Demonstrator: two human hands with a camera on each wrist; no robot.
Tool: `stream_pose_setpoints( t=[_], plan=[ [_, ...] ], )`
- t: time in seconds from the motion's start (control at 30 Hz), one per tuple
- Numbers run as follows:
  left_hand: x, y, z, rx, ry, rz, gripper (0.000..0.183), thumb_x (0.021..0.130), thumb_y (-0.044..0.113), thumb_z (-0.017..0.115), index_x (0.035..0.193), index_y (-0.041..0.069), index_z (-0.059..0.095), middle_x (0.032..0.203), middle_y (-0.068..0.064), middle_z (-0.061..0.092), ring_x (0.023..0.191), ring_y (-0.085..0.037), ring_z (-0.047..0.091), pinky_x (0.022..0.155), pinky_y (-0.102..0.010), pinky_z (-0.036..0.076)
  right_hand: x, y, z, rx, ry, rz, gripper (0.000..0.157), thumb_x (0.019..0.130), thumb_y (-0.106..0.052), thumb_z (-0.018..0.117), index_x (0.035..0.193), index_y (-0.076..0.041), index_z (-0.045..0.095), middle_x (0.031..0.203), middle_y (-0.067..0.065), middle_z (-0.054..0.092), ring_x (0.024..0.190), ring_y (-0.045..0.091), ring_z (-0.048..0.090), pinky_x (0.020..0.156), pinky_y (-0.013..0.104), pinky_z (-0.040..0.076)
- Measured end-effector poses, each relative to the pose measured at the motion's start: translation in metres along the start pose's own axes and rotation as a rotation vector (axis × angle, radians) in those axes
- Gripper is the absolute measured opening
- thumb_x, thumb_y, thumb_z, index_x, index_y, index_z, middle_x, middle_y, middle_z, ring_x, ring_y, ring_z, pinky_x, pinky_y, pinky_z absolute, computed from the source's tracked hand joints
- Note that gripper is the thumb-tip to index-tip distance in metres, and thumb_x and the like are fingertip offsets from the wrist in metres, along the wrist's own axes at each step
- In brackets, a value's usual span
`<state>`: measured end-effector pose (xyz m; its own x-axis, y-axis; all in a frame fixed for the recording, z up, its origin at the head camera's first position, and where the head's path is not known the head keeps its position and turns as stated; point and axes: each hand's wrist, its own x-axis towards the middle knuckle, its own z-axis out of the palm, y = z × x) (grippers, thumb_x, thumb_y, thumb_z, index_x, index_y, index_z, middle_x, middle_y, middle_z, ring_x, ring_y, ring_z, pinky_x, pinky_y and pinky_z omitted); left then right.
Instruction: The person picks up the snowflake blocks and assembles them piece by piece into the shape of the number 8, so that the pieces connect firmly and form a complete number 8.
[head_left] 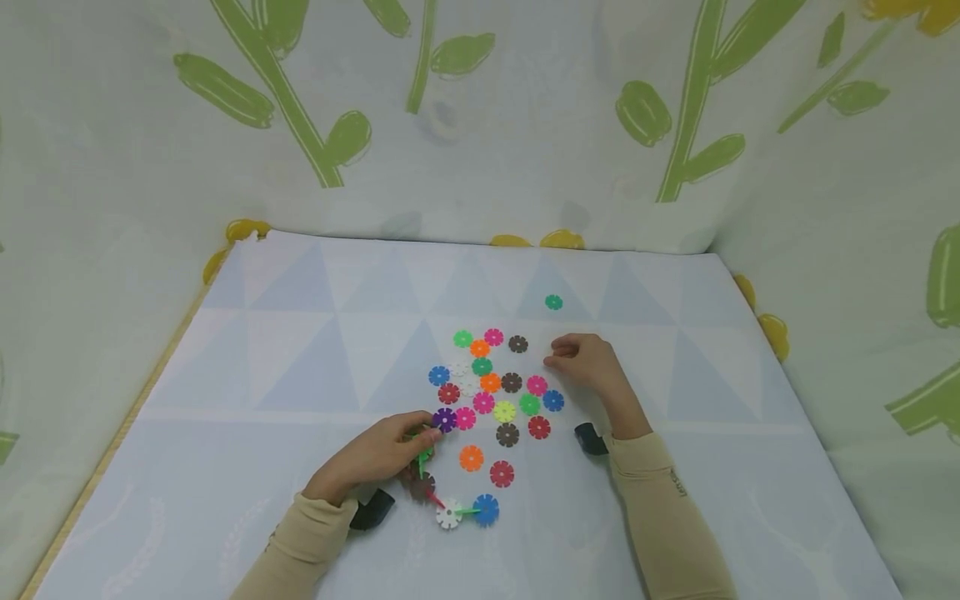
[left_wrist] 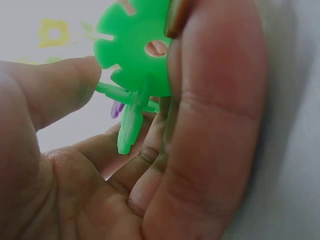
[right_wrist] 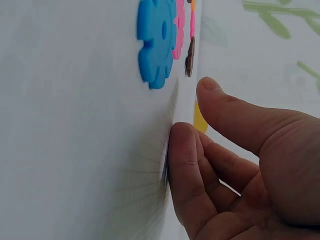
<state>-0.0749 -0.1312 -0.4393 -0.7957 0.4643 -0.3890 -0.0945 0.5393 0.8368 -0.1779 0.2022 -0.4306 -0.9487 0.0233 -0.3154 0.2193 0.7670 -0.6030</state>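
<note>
My left hand [head_left: 378, 450] holds a chain of interlocked notched plastic discs. A green disc [left_wrist: 132, 55] sits between its thumb and fingers in the left wrist view, with green pieces slotted into it edge-on. In the head view the chain curves down through a brown disc [head_left: 423, 486] and a white disc [head_left: 448, 514] to a blue disc [head_left: 486, 510]. A purple disc [head_left: 445, 419] shows at the left fingertips. My right hand [head_left: 588, 364] holds nothing; its thumb and fingers are apart, fingertips close to the tabletop, right of the loose discs.
Loose notched discs in several colours lie between the hands, among them a yellow disc [head_left: 505, 412] and an orange disc [head_left: 472, 458]. A lone green disc [head_left: 553, 302] lies farther back. The patterned tabletop [head_left: 300, 375] meets leaf-printed curtains [head_left: 525, 150] behind.
</note>
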Motion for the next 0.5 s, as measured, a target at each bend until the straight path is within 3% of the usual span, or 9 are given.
stream_pose_setpoints(
  t=[0.5],
  plan=[
    [0.001,-0.001,0.001,0.0,0.009,0.007,0.041,0.103,0.037,0.06,0.13,0.006,0.06,0.085,-0.003,0.063,0.065,-0.016,0.062,0.065,-0.032,0.055,0.007,-0.02,0.009,-0.014,0.004,-0.03,0.046,0.09,-0.033,0.077,0.126,-0.005,0.068,0.118,0.014,0.071,0.109,0.029,0.065,0.097,0.043,0.056]
  ],
)
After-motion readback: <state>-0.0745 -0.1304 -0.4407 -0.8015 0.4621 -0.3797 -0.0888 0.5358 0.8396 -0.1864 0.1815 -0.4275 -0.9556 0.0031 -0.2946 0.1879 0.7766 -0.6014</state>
